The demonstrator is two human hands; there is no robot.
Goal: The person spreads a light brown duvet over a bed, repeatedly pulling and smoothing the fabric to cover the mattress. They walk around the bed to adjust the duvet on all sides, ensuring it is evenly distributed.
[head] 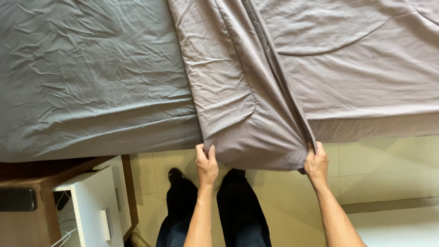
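A mauve-grey blanket (347,77) lies over the right half of a bed, its near edge hanging past the mattress side. My left hand (206,163) pinches the blanket's lower left corner. My right hand (316,162) grips a bunched fold at its lower right, where the cloth gathers into pleats. Between the two hands the blanket hangs in a rounded flap. A darker grey fitted sheet (87,77), heavily creased, covers the left half of the mattress.
A wooden bedside table (27,196) with a white drawer unit (98,206) stands at the lower left, close to the bed. My legs in dark trousers (215,210) stand on a pale tiled floor (388,169).
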